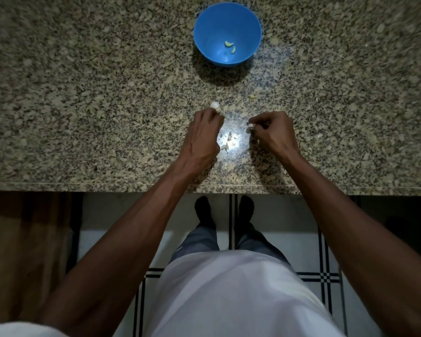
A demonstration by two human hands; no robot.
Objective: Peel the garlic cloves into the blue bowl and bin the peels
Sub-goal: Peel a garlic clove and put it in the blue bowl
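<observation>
Nearest the counter edge, loose papery peels (229,142) lie scattered on the granite countertop (83,117) between the two hands, in a bright glare patch, so none of the peel has gone to a bin yet, and no bin shows anywhere in view. The left hand (204,139) sits at about 9 o'clock from that patch, its fingers curled down around a garlic head (45,107)-like white lump; more exactly, the garlic bulb (46,107) pokes out beyond the fingertips at the hand's 11 o'clock, and the hand grips its near end. The right hand (272,132), well apart at 3 o'clock from the peels, has its fingers curled and pinches a small pale piece (250,126) at their tips; whether that is a clove or only skin is too small to tell. Farther out, a small greenish scrap (252,96) lies alone on the stone at 12 o'clock from the right hand. Farthest, at 12 o'clock from the whole working spot, stands the blue bowl (204,27), holding two peeled cloves (230,46) near its bottom. By my reckoning the job is early: two cloves done, most of the bulb still unpeeled, and all binning left.
</observation>
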